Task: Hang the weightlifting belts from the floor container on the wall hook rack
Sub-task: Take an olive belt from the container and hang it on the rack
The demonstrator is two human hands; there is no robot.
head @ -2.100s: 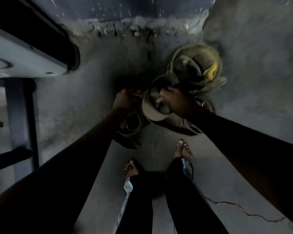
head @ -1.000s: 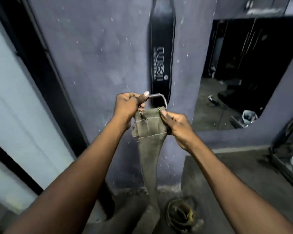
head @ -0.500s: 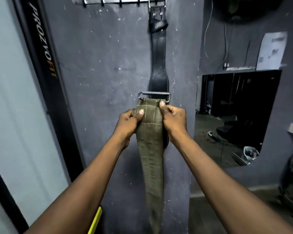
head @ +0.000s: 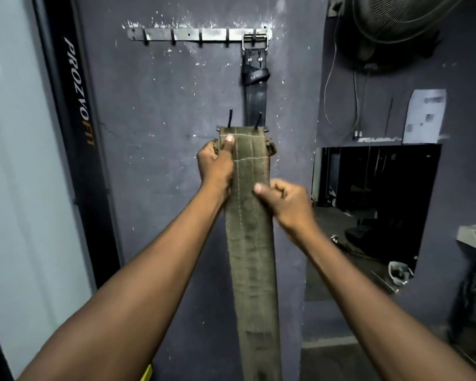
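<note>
Under the hook rack (head: 198,34) you've lifted the olive belt (head: 249,243) higher; right hand (head: 286,207) has slid lower, left hand (head: 215,167) stays at the buckle end, both hands' fingers (head: 279,191) gripping it, so hooking looks next.

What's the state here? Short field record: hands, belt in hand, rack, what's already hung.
left hand: grips the top left edge of the green belt, thumb on its front
right hand: pinches its right edge, lower down
green belt: held upright below the rack, prongs pointing up, not yet hooked
hook rack: metal strip on the wall
black belt: hangs by its buckle at the rack's right end
</note>
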